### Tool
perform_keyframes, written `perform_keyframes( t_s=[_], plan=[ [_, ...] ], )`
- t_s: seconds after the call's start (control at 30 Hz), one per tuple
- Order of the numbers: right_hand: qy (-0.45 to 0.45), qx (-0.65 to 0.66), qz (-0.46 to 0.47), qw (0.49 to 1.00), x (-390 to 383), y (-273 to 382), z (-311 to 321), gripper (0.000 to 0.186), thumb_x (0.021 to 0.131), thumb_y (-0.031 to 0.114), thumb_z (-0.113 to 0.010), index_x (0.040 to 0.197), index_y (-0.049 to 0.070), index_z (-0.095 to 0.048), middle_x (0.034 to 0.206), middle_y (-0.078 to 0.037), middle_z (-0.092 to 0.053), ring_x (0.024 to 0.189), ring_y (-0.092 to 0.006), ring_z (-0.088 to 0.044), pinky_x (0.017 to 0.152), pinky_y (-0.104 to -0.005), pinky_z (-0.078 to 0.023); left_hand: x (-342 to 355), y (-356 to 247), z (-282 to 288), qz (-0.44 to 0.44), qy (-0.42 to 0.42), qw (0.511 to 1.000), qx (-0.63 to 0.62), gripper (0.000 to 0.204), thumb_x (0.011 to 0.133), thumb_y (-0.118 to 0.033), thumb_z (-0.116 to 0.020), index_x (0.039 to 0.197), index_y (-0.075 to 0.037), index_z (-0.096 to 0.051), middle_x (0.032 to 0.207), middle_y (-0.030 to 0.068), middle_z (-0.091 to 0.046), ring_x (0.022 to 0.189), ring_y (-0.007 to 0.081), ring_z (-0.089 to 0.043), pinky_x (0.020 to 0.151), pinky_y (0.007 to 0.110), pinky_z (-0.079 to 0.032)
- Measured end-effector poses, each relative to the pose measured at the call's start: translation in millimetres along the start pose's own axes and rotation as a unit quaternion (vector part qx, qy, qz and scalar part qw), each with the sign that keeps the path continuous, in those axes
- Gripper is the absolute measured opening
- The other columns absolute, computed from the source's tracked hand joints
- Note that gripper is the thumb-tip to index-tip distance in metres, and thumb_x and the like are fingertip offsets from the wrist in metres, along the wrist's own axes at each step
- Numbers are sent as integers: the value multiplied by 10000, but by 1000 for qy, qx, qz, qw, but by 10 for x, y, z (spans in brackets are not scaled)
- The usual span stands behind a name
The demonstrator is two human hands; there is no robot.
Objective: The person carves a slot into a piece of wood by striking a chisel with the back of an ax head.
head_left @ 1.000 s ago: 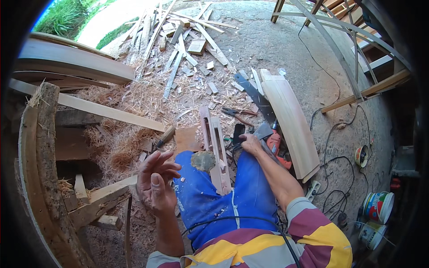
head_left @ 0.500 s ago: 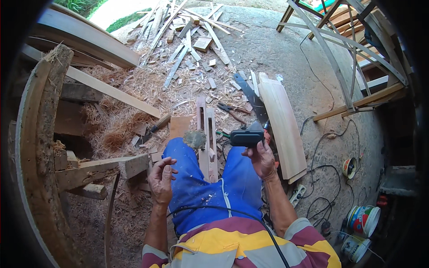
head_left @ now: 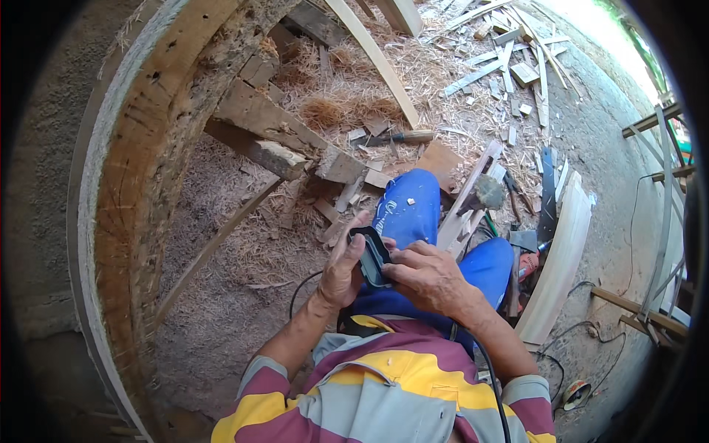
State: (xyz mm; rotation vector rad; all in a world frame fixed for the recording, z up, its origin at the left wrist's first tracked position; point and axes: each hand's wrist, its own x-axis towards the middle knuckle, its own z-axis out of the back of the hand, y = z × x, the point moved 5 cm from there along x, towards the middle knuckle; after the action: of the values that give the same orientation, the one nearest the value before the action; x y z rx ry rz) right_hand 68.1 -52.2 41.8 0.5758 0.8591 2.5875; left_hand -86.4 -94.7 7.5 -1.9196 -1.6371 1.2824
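My left hand (head_left: 339, 269) holds a small dark rectangular case (head_left: 370, 257) on its left side, above my blue-trousered lap. My right hand (head_left: 430, 279) grips the same case from the right, fingers at its rim. The case looks open, with a hollow inside; its contents, if any, are too small to make out. Beyond my knees lie a pale slotted wooden piece (head_left: 454, 219) with a rough round block (head_left: 489, 193) on it, a dark hand saw (head_left: 547, 184) and an orange power tool (head_left: 529, 263).
A large rough timber frame (head_left: 133, 221) rises at my left. A curved pale board stack (head_left: 555, 262) lies at my right, with a black cable (head_left: 591, 325) and a wooden trestle (head_left: 661, 214) farther right. Shavings and offcuts (head_left: 517, 74) cover the ground ahead.
The dark case has come up from beside the power tool to my lap. My left hand, earlier empty, now holds it too, and it looks opened. The view has swung leftward.
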Motion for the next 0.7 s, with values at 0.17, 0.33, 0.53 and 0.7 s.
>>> perform_keyframes(
  t_s=[0.17,0.33,0.53,0.7],
  plan=[
    [93,156,-1,983,115,189,-399,470,896,214,-669,1338,149,-523,1054,-103,-638,930,-311,-660,795,-427,-538,-158,-420,423,-52,-32,989,137,595,945,-215,-589,1470,-86,-342,1052,107,-633,869,178,-657,765,307,-557],
    [257,125,-71,956,83,137,-628,426,948,227,-556,1369,174,-515,1047,-194,-664,879,-397,-689,695,-497,-554,-429,-214,872,21,72,852,517,571,813,-198,-715,1330,-41,-528,1082,98,-654,941,170,-637,843,315,-520],
    [238,0,-8,971,151,18,-914,223,952,217,-505,1157,160,-572,893,-136,-680,777,-326,-708,564,-470,-526,-411,-42,795,112,199,796,561,559,790,-312,-783,1245,-31,-621,1120,174,-672,1064,275,-640,945,382,-492],
    [91,115,11,989,147,118,-794,219,861,193,-614,989,36,-533,821,-148,-667,759,-361,-686,605,-472,-511,-572,86,890,44,272,779,563,569,820,-282,-761,1290,-10,-590,1254,187,-604,1205,320,-574,1038,411,-434]
  ],
)
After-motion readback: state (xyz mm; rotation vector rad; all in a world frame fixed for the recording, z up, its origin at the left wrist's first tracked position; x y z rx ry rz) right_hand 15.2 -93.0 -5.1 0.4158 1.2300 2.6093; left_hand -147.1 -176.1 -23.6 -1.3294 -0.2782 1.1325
